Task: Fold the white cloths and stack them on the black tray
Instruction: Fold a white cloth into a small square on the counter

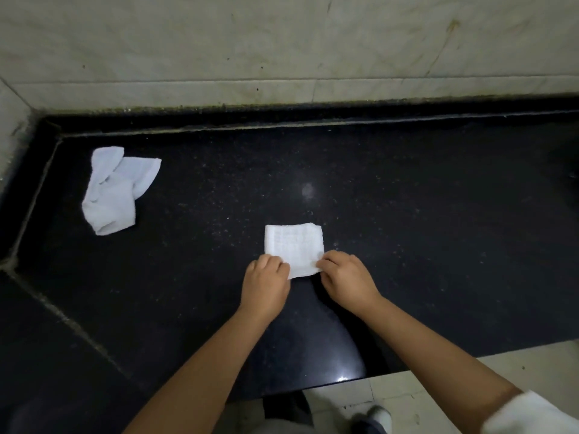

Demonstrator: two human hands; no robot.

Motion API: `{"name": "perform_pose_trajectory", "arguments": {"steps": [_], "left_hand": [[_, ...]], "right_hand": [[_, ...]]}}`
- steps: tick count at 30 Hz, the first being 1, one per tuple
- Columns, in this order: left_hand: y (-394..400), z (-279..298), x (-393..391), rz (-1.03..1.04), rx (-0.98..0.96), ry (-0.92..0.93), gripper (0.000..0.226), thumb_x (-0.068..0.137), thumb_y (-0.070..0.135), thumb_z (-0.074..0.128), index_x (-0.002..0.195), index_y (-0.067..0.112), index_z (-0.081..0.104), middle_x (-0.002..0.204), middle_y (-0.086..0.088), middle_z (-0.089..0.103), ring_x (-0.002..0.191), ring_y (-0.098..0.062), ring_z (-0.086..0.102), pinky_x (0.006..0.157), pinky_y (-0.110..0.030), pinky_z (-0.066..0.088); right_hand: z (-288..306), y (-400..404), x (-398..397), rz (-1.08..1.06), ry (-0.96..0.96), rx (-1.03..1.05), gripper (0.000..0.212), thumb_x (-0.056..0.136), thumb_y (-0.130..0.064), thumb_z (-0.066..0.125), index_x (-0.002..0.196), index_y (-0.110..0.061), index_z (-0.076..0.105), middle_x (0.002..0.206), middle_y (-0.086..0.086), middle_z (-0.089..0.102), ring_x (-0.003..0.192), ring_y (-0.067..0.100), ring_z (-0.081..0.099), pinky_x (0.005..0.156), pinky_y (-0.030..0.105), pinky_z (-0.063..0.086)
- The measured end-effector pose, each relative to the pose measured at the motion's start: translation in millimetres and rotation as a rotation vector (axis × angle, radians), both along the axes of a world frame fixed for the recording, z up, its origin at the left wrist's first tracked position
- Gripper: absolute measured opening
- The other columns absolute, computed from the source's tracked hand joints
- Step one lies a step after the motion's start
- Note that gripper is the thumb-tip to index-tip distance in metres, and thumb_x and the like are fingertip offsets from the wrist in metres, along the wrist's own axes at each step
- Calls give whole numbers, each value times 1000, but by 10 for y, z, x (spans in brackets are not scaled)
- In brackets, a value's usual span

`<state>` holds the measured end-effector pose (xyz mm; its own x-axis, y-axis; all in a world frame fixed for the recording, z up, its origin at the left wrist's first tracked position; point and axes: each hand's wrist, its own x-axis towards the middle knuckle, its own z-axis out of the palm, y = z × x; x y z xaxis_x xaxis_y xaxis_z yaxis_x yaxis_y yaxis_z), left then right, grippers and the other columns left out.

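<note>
Both hands, left [266, 281] and right [346, 278], seemingly pinch the folded cloth's [293, 244] near edge with curled fingers; a crumpled cloth [114, 189] lies well left of it.

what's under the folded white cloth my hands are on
The folded cloth lies flat on the black counter. Left hand and right hand pinch its near edge. Anything beneath it is covered.
</note>
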<state>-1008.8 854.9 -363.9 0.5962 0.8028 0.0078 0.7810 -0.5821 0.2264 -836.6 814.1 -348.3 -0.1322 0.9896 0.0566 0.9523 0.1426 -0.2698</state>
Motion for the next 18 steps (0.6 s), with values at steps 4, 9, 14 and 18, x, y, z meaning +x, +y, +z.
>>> {"name": "perform_pose_trajectory", "arguments": {"steps": [4,9,14,18], "left_hand": [[-67,135,260,-87,111,2,11,69,12,58,61,14,65,57,2,59,53,-18,57,47,-24,44],[-386,571,1040,-274,218,-14,5,79,18,39,77,18,44,63,2,54,54,-16,51,45,-23,37],[-981,1124,2277,-385,234,33,27,85,25,36,73,15,58,69,2,57,60,-15,57,46,-21,39],[-1469,1502,3409,-487,108,-5,26,101,21,30,110,6,50,109,-8,50,102,-25,44,86,-36,41]], "right_hand": [[226,-155,279,-11,46,41,10,63,-7,61,68,-8,70,65,5,65,55,23,63,48,29,48],[689,-728,1259,-43,104,46,25,80,-12,45,89,-3,66,76,13,65,68,31,63,63,31,51],[1209,-1626,2435,-135,40,-43,13,85,-10,54,93,-7,64,89,9,64,86,26,59,72,29,40],[1579,-2264,3370,-274,-7,-62,16,85,-21,59,96,-11,65,89,3,60,90,22,57,77,32,43]]}}
